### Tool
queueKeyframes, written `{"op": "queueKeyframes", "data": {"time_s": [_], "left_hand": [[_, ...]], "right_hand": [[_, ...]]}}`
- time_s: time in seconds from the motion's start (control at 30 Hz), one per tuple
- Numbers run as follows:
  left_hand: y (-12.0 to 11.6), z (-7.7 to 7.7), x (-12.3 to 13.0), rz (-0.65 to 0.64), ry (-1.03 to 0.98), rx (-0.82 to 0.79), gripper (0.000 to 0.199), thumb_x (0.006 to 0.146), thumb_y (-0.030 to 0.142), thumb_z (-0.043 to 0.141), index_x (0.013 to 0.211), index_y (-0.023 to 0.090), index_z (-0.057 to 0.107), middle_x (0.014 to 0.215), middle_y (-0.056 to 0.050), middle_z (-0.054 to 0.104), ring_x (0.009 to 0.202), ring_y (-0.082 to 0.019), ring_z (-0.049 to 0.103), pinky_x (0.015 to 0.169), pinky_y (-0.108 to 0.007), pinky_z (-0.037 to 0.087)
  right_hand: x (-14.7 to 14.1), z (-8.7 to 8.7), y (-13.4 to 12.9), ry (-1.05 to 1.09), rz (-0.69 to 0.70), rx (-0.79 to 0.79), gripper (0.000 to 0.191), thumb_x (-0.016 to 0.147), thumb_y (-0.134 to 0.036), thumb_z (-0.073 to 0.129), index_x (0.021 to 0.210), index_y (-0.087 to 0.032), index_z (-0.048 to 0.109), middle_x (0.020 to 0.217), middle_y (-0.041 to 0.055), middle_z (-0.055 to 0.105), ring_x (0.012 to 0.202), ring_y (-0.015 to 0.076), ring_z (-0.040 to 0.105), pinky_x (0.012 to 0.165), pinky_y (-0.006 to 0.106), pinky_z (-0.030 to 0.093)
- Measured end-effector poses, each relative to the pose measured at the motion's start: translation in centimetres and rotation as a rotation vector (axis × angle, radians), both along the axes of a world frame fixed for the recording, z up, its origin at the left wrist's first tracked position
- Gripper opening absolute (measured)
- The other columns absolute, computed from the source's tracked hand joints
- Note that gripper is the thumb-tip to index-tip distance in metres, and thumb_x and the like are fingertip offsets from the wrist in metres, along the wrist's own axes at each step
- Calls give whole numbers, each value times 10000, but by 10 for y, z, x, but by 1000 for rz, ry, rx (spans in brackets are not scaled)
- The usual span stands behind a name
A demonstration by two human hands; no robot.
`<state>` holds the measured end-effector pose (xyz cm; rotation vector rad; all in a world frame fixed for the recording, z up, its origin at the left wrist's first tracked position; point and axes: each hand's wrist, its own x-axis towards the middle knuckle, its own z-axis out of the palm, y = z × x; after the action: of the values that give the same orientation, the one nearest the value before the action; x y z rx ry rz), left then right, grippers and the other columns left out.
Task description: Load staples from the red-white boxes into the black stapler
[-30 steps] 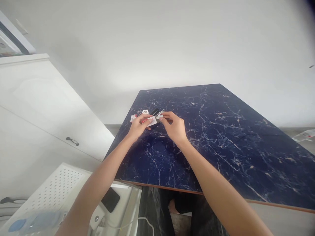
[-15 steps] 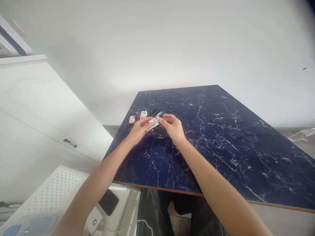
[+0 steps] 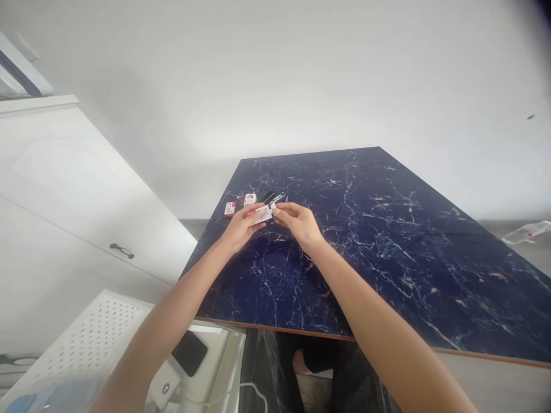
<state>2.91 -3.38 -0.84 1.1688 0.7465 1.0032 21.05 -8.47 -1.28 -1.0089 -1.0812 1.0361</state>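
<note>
Over the blue marbled table, my left hand is closed around a small red and white box. My right hand pinches the box's right end, at a white part that looks like a flap. Just behind the hands lies a black and silver stapler-like object, partly covered by them. A second red and white box sits behind my left hand, and a third small box is left of it.
A white cabinet stands at the left. Below it are a perforated white surface and a black phone-like object. A clear plastic item lies beyond the table's right edge.
The held box has turned flatter and moved slightly left and up with my left hand. My right hand stays at its right end. The view has shifted slightly.
</note>
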Motion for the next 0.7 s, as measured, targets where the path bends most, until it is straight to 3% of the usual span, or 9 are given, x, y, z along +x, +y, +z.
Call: {"op": "queueKeyframes", "data": {"time_s": [0.13,0.33,0.5,0.7], "left_hand": [[1,1,1,10,-17,-6,304,799,286,835,1077,194,753,1094,-70,742,977,-171,715,817,-274,625],[-6,0,6,-3,-4,64,340,828,324,814,1135,202,735,1200,-89,721,1095,-219,693,924,-366,606],[-12,-2,11,-36,-32,93,361,844,352,799,1175,231,722,1258,-83,704,1150,-244,678,999,-422,562],[-18,-1,15,28,-80,133,387,833,347,803,1190,240,700,1232,-66,705,1142,-229,675,1050,-431,526]], "right_hand": [[-2,-1,1,3,-70,12,274,851,-433,728,1010,-211,755,923,75,798,813,246,772,868,461,646],[-10,-4,-3,-107,-138,35,284,889,-437,659,1054,-243,785,1003,47,800,907,242,768,887,436,630],[-15,-6,-7,-118,-251,25,281,910,-425,623,1056,-235,770,1002,59,799,870,242,769,857,422,625],[-20,1,-15,-266,-193,99,244,917,-381,627,1075,-267,773,1075,39,791,957,238,749,944,428,580]]}}
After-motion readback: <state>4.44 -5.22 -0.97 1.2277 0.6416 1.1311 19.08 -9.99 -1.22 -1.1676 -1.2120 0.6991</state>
